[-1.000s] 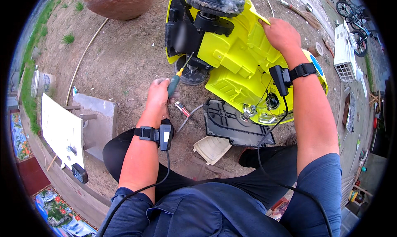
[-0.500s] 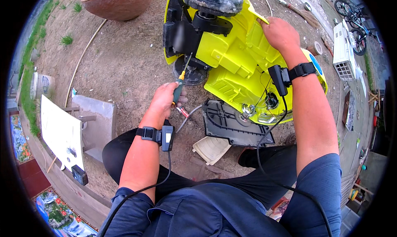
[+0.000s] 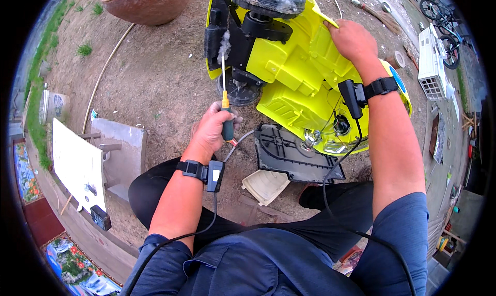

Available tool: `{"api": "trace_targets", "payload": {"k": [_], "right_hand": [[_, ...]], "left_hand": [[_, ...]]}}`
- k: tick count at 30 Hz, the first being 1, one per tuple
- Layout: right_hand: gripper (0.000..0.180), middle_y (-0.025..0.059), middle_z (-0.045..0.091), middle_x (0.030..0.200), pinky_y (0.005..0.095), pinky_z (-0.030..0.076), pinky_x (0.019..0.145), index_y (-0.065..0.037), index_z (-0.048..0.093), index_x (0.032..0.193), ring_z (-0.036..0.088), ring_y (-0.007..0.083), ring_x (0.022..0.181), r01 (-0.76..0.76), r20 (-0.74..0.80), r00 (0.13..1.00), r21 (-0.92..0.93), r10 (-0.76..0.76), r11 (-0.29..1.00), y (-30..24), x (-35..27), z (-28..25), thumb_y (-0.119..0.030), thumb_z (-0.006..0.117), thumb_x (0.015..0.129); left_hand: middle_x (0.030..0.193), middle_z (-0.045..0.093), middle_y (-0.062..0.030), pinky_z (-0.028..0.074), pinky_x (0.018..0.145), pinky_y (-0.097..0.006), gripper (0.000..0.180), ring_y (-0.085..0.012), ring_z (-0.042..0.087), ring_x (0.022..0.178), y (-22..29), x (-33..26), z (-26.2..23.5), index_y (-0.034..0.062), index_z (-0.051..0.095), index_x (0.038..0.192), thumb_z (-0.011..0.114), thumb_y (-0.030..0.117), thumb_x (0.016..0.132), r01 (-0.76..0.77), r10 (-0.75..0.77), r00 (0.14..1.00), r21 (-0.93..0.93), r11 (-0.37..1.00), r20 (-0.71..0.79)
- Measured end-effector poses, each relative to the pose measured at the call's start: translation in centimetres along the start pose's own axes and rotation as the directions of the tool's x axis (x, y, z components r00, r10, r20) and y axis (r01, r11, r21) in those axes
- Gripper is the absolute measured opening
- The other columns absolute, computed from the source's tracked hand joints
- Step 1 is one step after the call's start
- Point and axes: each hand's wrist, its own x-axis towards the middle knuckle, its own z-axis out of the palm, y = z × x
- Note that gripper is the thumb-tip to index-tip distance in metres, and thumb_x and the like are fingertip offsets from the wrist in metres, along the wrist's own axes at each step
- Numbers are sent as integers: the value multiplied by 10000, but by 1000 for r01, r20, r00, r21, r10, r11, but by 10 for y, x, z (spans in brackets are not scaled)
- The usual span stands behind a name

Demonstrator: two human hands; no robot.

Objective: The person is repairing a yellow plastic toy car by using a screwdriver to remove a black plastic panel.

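Note:
A yellow ride-on toy car (image 3: 289,63) is tipped over on the dirt, its hollow underside toward me. My left hand (image 3: 211,128) is closed around the green and yellow handle of a screwdriver (image 3: 225,100). The blade points away from me, its tip at a whitish, fluffy clump (image 3: 225,45) against the car's black underside part (image 3: 238,43). Whether tip and clump touch, I cannot tell. My right hand (image 3: 354,40) grips the upper right edge of the yellow body. One black wheel (image 3: 268,1) is uppermost; another wheel (image 3: 238,93) lies lower, behind the screwdriver.
A ribbed black panel (image 3: 294,154) and a cream plastic cover (image 3: 266,186) lie before my knees. Grey cable (image 3: 242,138) runs near my left hand. A brown clay pot (image 3: 147,4) stands far left, a white board (image 3: 77,161) nearer left. Wires hang inside the car.
My left hand has turned the screwdriver from a rightward slant to nearly straight ahead, its tip moving left to the whitish clump. That clump was a grey blur before. My right hand keeps its grip.

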Motion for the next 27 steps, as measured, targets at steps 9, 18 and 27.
{"api": "trace_targets", "payload": {"k": [9, 18, 27], "right_hand": [[476, 162, 673, 1110, 498, 493, 870, -121, 672, 1088, 614, 390, 1052, -13, 6, 1000, -20, 13, 1000, -1, 0, -1, -510, 425, 967], [505, 213, 666, 1039, 518, 479, 841, -58, 667, 1014, 605, 419, 1017, 16, -21, 1000, -46, -17, 999, -4, -2, 1, -504, 433, 971], [459, 188, 680, 992, 520, 492, 798, -84, 664, 999, 623, 411, 965, 2, -53, 999, -51, -5, 999, -7, -4, 0, -486, 445, 970]], "left_hand": [[806, 645, -107, 507, 667, -363, 157, -240, 636, 686, -3, 69, 21, 34, 617, 934, 673, 157, 854, -223, 471, 865, 708, 671, -174], [967, 662, -183, 498, 815, -445, 244, -386, 626, 918, -34, 147, 31, 50, 671, 997, 700, 236, 842, -291, 808, 580, 900, 323, -103], [914, 635, -172, 492, 749, -471, 175, -389, 614, 867, -36, 168, 26, 46, 619, 929, 671, 196, 854, -339, 802, 594, 883, 324, -66]]}}
